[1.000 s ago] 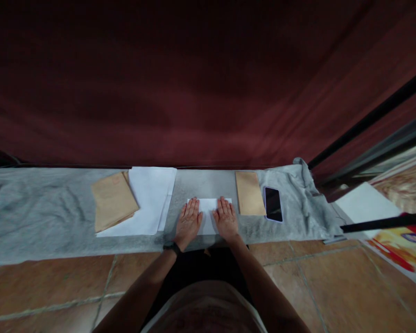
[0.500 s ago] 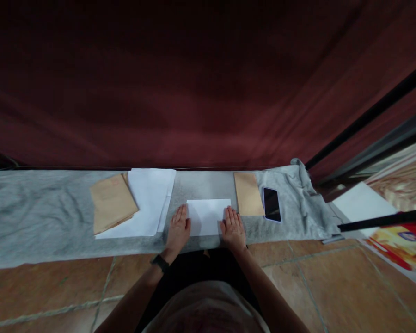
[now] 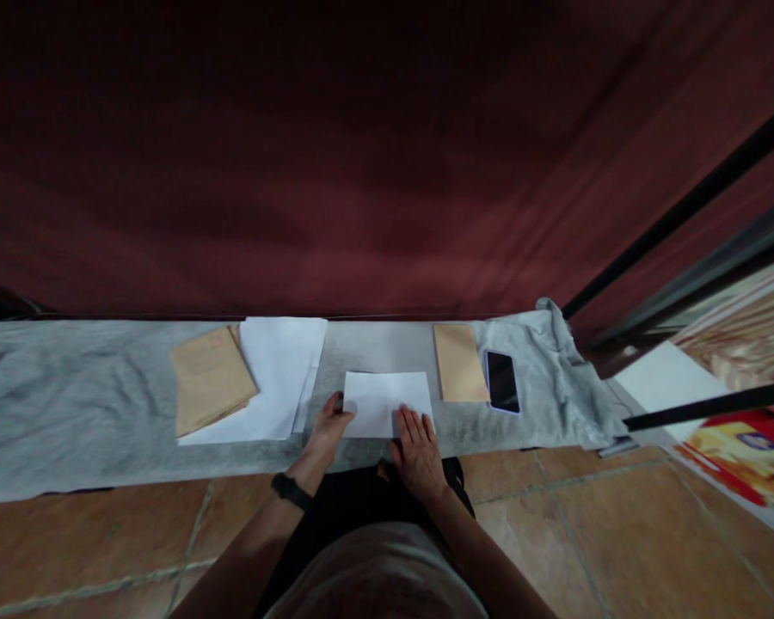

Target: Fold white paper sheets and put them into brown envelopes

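A folded sheet of white paper [image 3: 371, 395] lies on the grey cloth in front of me. At its left edge my left hand [image 3: 327, 428] is closed, the thumb over the paper and the fingers curled at the side. My right hand [image 3: 418, 451] lies flat on the near right part of the sheet, its fingers stretched out. To the right, apart from both hands, are a brown envelope [image 3: 459, 365] and a phone [image 3: 503, 383] with a dark screen. On the left, several brown envelopes [image 3: 211, 378] rest partly over a stack of white paper [image 3: 284, 370].
The grey cloth [image 3: 90, 404] covers a long, narrow surface. Behind it hangs a dark red cloth [image 3: 361, 215]. Black bars [image 3: 697, 206] and a colourful printed box [image 3: 748, 456] stand at the right. Brown floor tiles [image 3: 129, 542] show below.
My right hand has slid left from the sheet's right edge onto its near part. My left hand has gone from lying flat beside the sheet to closing on its left edge.
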### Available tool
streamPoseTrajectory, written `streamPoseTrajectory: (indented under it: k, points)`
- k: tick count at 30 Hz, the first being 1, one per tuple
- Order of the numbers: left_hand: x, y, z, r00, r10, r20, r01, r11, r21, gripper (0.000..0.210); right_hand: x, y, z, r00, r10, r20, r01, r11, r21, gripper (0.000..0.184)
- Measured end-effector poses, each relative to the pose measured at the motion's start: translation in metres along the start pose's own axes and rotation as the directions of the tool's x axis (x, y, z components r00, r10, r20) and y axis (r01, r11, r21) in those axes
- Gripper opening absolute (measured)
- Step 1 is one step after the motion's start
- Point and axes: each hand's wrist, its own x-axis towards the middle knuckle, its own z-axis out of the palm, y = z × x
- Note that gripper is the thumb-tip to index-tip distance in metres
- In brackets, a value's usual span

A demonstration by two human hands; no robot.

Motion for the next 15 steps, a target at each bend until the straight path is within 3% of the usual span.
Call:
streamPoseTrajectory:
  k: [3, 6, 8, 10, 12, 13, 15]
  points:
    - [-0.011, 0.014, 0.003, 0.998, -0.038, 0.056, 0.045, 0.991, -0.127, 0.045, 0.013, -0.002, -0.009, 1.000, 0.027, 0.011, -0.029, 0.993, 0.115, 0.063]
    - [-0.013, 0.032, 0.005, 0.988, -0.062, 0.145, 0.099, 0.959, -0.264, 0.053, 0.035, -0.007, -0.022, 0.988, 0.151, 0.046, -0.157, 0.909, 0.386, 0.055]
    - [-0.011, 0.040, 0.005, 0.979, -0.065, 0.193, 0.126, 0.937, -0.325, 0.058, 0.052, -0.013, -0.031, 0.951, 0.299, 0.076, -0.278, 0.721, 0.634, 0.049]
    - [-0.012, 0.041, 0.005, 0.985, -0.072, 0.158, 0.113, 0.957, -0.267, 0.058, 0.067, -0.020, -0.039, 0.883, 0.442, 0.158, -0.358, 0.416, 0.836, 0.047]
    - [-0.015, 0.035, 0.006, 0.993, -0.075, 0.093, 0.089, 0.985, -0.148, 0.056, 0.077, -0.025, -0.043, 0.819, 0.509, 0.264, -0.367, 0.112, 0.923, 0.051]
    - [-0.017, 0.030, 0.008, 0.994, -0.074, 0.086, 0.083, 0.990, -0.111, 0.056, 0.079, -0.027, -0.042, 0.799, 0.519, 0.303, -0.354, 0.000, 0.935, 0.052]
    - [-0.020, 0.019, 0.013, 0.991, -0.049, 0.126, 0.060, 0.995, -0.084, 0.055, 0.078, -0.028, -0.038, 0.782, 0.520, 0.343, -0.331, -0.121, 0.936, 0.052]
